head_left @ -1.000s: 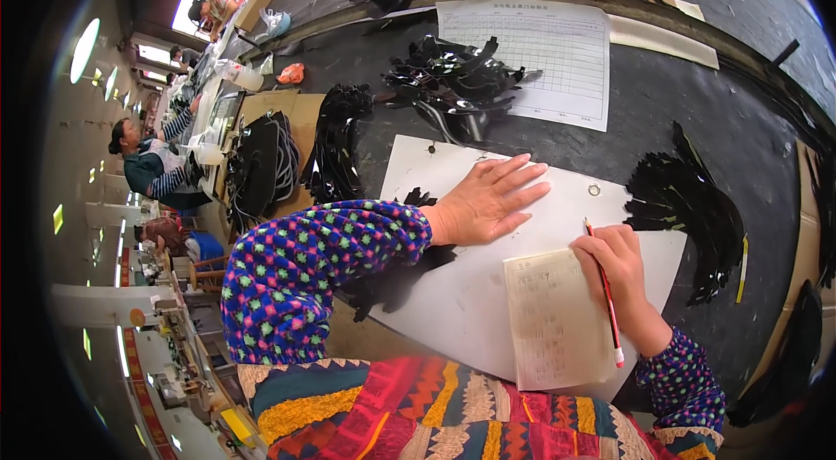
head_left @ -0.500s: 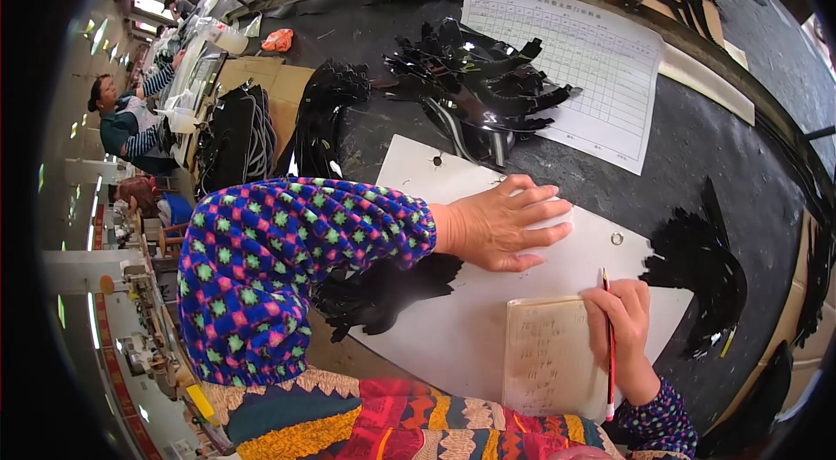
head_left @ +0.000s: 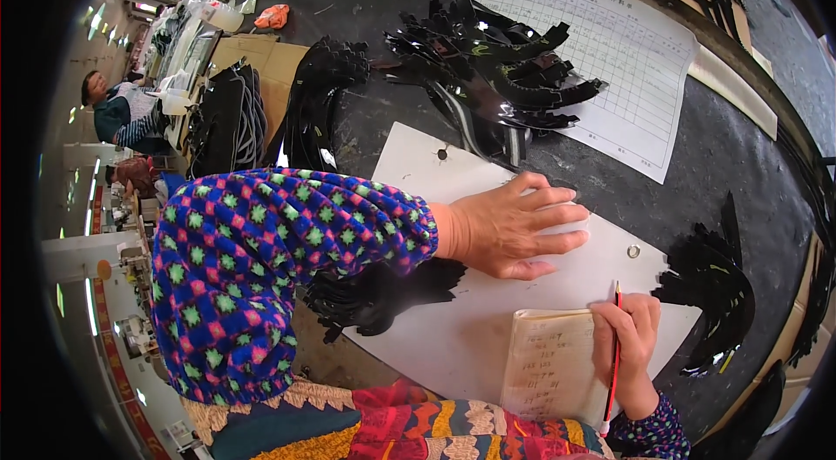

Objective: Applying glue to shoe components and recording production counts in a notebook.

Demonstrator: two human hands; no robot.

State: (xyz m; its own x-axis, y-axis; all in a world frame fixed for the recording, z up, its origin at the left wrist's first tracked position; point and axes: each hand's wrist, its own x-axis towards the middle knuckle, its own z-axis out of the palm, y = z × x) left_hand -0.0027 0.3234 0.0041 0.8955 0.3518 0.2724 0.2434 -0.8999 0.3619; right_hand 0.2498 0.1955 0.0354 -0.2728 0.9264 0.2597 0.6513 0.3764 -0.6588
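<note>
My left hand (head_left: 521, 229) rests on a white board (head_left: 418, 166), its fingers bent over a small rounded white object (head_left: 576, 221) that they mostly hide. My right hand (head_left: 629, 342) grips a red and black pencil (head_left: 615, 373), its sharpened tip pointing away from me and its pale end toward me. Under the right hand lies an open notebook (head_left: 544, 364) with rows of handwriting. Black glossy strips (head_left: 496, 68) lie in a heap beyond the board, partly over a printed table sheet (head_left: 601, 68).
More black strip bundles lie beside the board: one (head_left: 318, 99) at the far left, another (head_left: 383, 295) under my left forearm, a third (head_left: 714, 290) at the right. Stacked dark pieces (head_left: 231, 120) stand on cardboard. A co-worker (head_left: 126, 116) sits farther left.
The view has shifted slightly, so the heap and sheet sit a little differently. My left hand stays over the white object, and my right hand still holds the pencil over the notebook.
</note>
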